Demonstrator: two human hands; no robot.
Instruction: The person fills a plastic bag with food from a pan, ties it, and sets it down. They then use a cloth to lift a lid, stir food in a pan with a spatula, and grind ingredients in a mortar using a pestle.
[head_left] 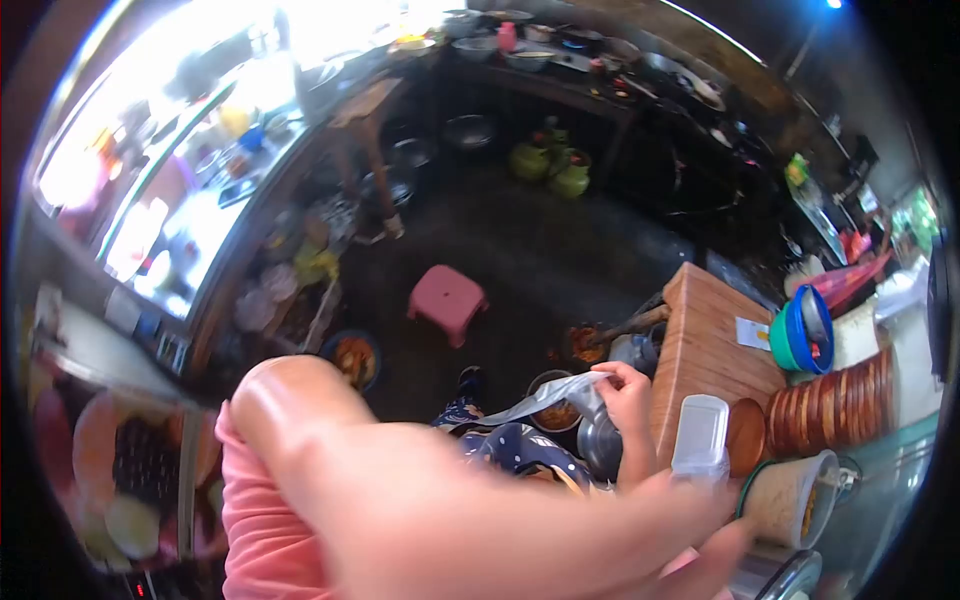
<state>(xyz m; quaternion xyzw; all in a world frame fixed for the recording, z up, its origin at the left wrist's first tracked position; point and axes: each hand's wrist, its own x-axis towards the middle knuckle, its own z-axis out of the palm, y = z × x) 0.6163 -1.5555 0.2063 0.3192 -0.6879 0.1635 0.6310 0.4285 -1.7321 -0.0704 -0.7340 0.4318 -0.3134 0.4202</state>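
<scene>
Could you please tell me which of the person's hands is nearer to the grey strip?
Right. The right hand grips one end of the grey strip; the left hand, blurred, is lower in the picture, apart from that end.

Dim kitchen, its wide upper-left windows (335, 28) blown out white.
Daylight glares across the left side while the dark grey floor (545, 260) sinks into shadow. The bare, pink-sleeved left forearm (500, 485) smears with blur; the light-brown wood-grain counter (708, 335) is sharper. Edges bow into black corners.
</scene>
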